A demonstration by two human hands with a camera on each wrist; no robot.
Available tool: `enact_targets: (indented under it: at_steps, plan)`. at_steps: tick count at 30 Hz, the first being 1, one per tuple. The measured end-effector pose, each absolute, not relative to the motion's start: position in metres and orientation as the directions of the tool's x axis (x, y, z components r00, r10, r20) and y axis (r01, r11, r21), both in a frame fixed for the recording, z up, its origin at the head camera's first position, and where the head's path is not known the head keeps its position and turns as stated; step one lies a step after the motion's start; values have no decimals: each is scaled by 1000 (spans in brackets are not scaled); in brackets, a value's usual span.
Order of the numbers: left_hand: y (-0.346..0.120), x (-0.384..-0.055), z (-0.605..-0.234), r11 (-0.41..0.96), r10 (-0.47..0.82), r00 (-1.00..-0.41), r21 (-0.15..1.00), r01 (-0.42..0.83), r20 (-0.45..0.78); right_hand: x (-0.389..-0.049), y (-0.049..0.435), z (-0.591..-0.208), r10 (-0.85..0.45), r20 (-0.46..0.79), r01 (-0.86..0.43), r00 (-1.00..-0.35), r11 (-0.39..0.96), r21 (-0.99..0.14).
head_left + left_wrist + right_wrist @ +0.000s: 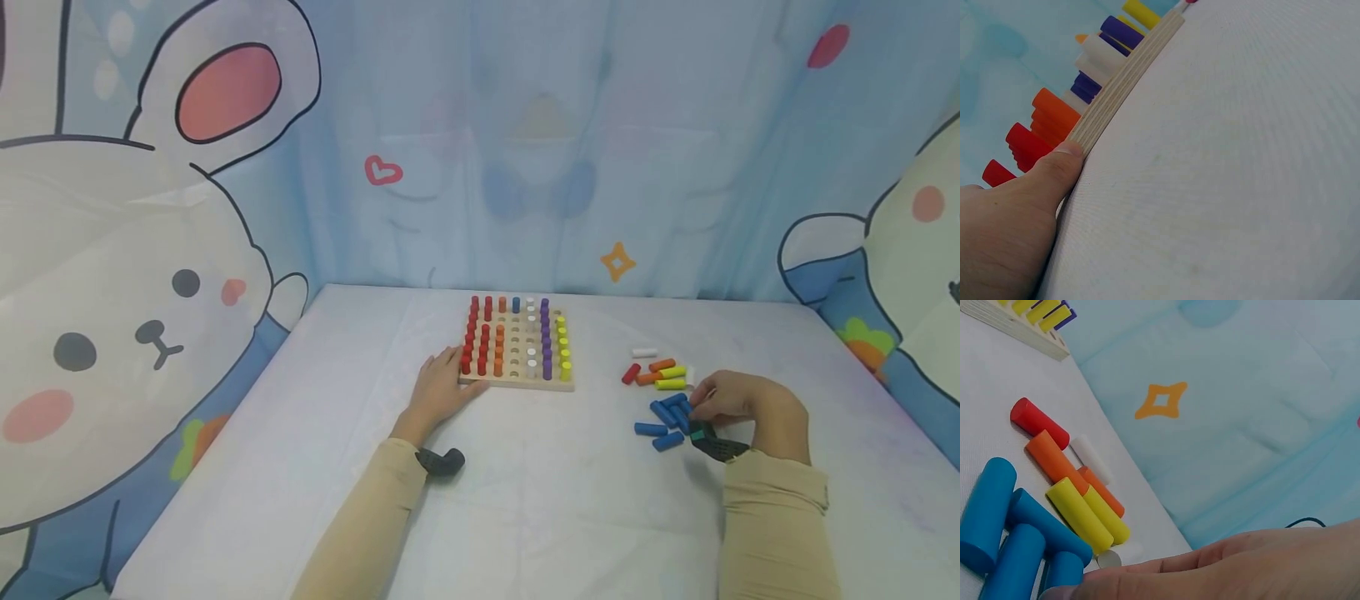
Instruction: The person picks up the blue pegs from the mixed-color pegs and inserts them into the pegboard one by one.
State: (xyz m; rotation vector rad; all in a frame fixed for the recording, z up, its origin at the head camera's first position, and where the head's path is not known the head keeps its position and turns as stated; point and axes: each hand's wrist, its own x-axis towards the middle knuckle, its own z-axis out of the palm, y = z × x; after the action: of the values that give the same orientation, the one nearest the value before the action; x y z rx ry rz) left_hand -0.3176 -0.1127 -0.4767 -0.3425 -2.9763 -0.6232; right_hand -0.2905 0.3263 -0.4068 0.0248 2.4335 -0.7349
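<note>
A wooden pegboard (517, 383) lies at the far middle of the table, with rows of red, orange, white, purple and yellow pegs and one blue peg (516, 305) standing in it. My left hand (437, 390) rests at its near left corner, thumb (1063, 164) against the front edge and fingers along the left side. Off to the right, my right hand (731, 396) reaches down into a pile of blue pegs (663, 414). Its thumb and fingertips pinch the end of one blue peg (1065, 570), partly hidden behind the hand in the head view.
Beyond the blue pile lie loose pegs: red (1038, 422), orange (1054, 456), yellow (1079, 515) and white (1090, 459). A printed curtain (525, 167) hangs along the table's back edge. Each wrist wears a dark camera strap.
</note>
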Motion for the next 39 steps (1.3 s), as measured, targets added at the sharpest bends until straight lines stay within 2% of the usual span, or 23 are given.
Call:
enact_targets:
  at_steps: [11,39]
  plan:
    - [-114,-317,-475,888,208,-968,389,246,136,-293,326,-408,-136,-542,168,-829,864,-475]
    - [-113,-317,-476,891,210,-969,383,246,133,-291,333,-396,-192,-476,119,-858,828,-548]
